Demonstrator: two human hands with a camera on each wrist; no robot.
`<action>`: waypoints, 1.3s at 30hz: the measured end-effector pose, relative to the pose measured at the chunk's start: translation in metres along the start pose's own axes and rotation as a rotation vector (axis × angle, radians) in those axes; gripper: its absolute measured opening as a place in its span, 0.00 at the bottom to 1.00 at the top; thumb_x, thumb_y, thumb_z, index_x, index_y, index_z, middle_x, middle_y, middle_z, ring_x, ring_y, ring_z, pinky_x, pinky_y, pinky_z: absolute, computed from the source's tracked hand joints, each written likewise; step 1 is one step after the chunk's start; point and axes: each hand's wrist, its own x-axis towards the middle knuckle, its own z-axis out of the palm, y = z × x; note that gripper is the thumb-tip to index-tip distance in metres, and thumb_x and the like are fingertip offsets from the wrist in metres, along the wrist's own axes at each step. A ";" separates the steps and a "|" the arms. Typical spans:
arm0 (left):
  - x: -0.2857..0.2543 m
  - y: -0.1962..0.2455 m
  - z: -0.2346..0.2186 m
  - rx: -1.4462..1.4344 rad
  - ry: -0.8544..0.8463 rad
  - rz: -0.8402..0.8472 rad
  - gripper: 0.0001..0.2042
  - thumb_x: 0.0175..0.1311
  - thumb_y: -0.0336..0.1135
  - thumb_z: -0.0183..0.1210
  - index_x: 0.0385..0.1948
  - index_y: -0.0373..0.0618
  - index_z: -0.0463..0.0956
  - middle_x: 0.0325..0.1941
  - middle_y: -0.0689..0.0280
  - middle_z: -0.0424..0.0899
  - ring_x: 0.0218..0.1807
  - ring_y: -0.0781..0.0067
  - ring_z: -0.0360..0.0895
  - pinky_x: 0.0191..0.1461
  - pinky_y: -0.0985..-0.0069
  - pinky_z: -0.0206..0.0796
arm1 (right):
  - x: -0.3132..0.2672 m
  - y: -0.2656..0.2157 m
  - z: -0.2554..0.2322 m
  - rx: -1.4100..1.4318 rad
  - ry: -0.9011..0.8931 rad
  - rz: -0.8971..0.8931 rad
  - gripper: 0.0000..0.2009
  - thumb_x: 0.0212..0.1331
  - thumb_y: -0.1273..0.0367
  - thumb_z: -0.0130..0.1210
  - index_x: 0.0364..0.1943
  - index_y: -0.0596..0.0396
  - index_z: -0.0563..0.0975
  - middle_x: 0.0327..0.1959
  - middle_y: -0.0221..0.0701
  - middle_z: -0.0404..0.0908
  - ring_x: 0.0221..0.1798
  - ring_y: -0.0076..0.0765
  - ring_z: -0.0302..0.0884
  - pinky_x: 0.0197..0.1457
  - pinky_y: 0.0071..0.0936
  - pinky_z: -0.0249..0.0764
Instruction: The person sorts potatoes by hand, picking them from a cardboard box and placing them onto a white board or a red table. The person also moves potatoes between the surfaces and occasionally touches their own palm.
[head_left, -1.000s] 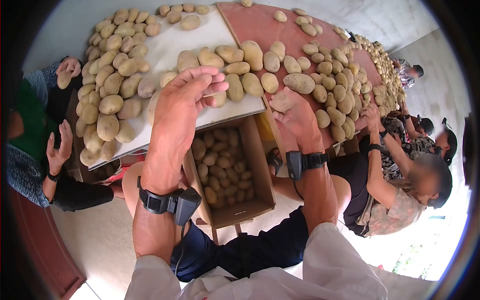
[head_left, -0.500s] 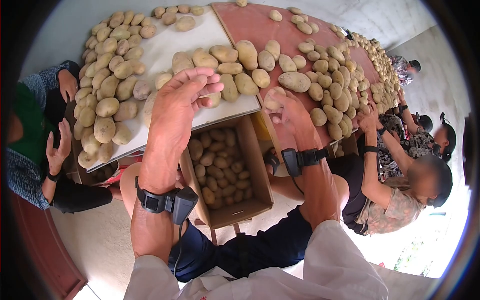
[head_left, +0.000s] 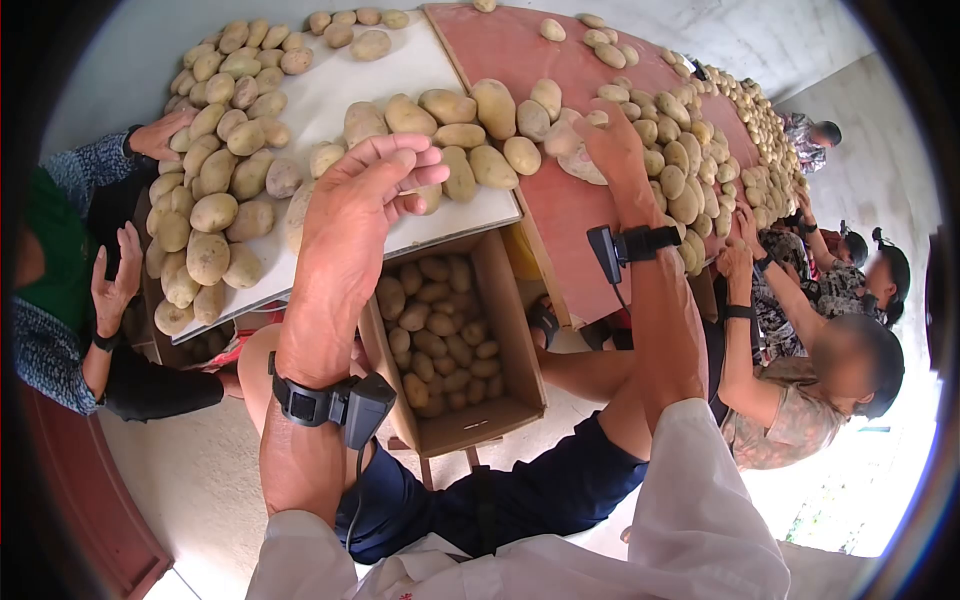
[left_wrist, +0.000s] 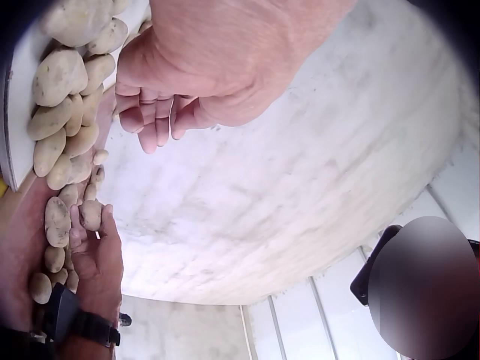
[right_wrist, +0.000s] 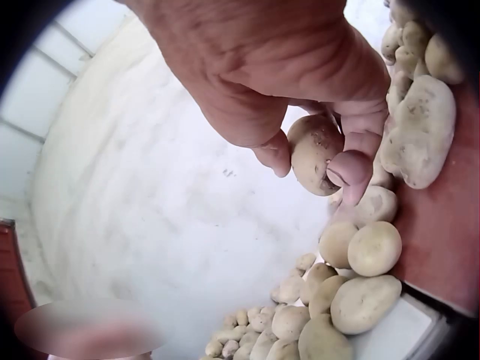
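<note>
My right hand (head_left: 615,150) pinches a round potato (right_wrist: 309,154) between thumb and fingers, with dark blemishes on the potato's skin. It is raised over the red board (head_left: 580,245), beside a large, lumpy potato (right_wrist: 421,131). In the left wrist view the same hand shows farther off, the potato (left_wrist: 91,215) at its fingertips. My left hand (head_left: 370,190) hovers over the front of the white board (head_left: 330,85), its fingers loosely bent and holding nothing. A row of potatoes (head_left: 445,105) lies just past it.
Below the boards' edge stands a cardboard box (head_left: 515,350) partly filled with potatoes. One potato heap (head_left: 215,180) covers the left of the white board; another heap (head_left: 690,160) runs along the red one. People sit at both sides, a nearby person's hand (head_left: 118,280) at left.
My right hand has moved forward and right over the red board, carrying the potato. My left hand stays almost in place. At left, another person's hand has reached onto the potato heap.
</note>
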 end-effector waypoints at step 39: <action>-0.010 0.018 0.004 0.062 0.118 0.051 0.11 0.73 0.30 0.54 0.48 0.32 0.79 0.44 0.58 0.86 0.47 0.68 0.84 0.47 0.79 0.72 | -0.131 -0.035 0.005 0.101 0.009 -0.190 0.13 0.64 0.64 0.58 0.47 0.56 0.82 0.39 0.42 0.86 0.39 0.44 0.83 0.47 0.37 0.78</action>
